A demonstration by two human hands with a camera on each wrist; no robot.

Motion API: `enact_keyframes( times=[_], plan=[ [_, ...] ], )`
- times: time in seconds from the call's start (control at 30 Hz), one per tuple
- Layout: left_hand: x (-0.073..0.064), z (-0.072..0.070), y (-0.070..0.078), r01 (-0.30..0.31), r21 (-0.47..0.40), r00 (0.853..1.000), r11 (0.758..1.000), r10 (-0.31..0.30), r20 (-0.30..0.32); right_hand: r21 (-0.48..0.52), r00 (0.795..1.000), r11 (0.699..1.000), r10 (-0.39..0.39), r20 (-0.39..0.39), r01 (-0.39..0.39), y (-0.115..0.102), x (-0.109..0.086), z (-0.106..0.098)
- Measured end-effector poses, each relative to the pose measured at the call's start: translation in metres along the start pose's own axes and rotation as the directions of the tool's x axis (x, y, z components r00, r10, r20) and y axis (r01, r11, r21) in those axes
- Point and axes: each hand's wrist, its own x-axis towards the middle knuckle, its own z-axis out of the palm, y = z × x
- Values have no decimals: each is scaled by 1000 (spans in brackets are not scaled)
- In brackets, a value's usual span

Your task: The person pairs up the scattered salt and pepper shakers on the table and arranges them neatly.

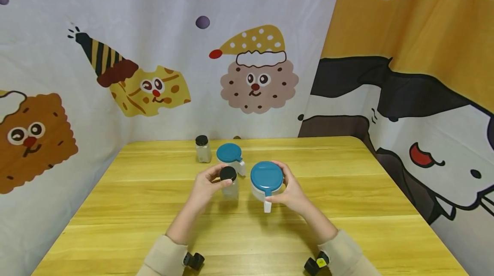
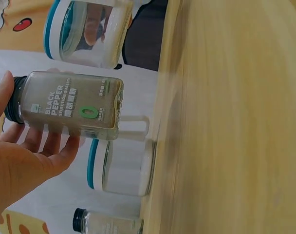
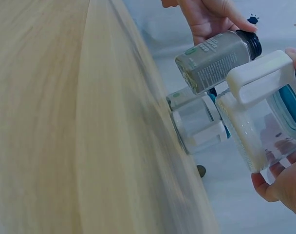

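My left hand (image 1: 208,182) grips a clear pepper bottle (image 2: 70,102) with a black lid, its label reading black pepper; the bottle is off the table. To the right, my right hand (image 1: 293,190) holds a clear jar (image 1: 266,177) with a blue lid and a white handle, also lifted above the tabletop in the right wrist view. Its handle points toward me. Behind my left hand, a second blue-lidded jar (image 1: 229,152) with a white handle stands on the table. Left of that jar stands another black-lidded bottle (image 1: 203,149).
The wooden table (image 1: 154,207) reaches back to a hanging cloth (image 1: 162,19) printed with cartoon figures. More printed cloth (image 1: 424,96) hangs along the right side. Each wrist wears a small black camera.
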Motion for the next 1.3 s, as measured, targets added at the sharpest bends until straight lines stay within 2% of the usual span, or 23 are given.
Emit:
enact_keyframes(
  times=[0.13, 0.37, 0.43, 0.57, 0.73, 1.0, 1.3],
  plan=[
    [0, 4, 0, 16, -6, 1000, 1000, -16, 8, -17, 1000, 1000, 3, 5, -3, 1, -2, -4],
    [0, 13, 1, 36, -27, 999, 999, -36, 29, -13, 1000, 1000, -3, -15, 3, 33, -1, -15],
    [0, 15, 1, 35, -34, 999, 999, -34, 24, -13, 1000, 1000, -15, -20, 14, 35, -2, -18],
    [-2, 20, 1, 33, -42, 999, 999, -33, 10, -6, 999, 999, -42, -15, 42, 36, -5, -24],
    [-2, 25, 1, 40, -45, 999, 998, -39, 16, -11, 999, 999, -35, -13, 34, 36, -9, -30],
    [-12, 33, 25, 15, -51, 999, 999, -13, 44, -4, 998, 998, -60, -16, 60, 35, -14, -40],
    [-13, 41, 27, 40, -60, 998, 997, -37, 42, 14, 998, 998, -67, -17, 68, 37, -20, -51]
  ],
)
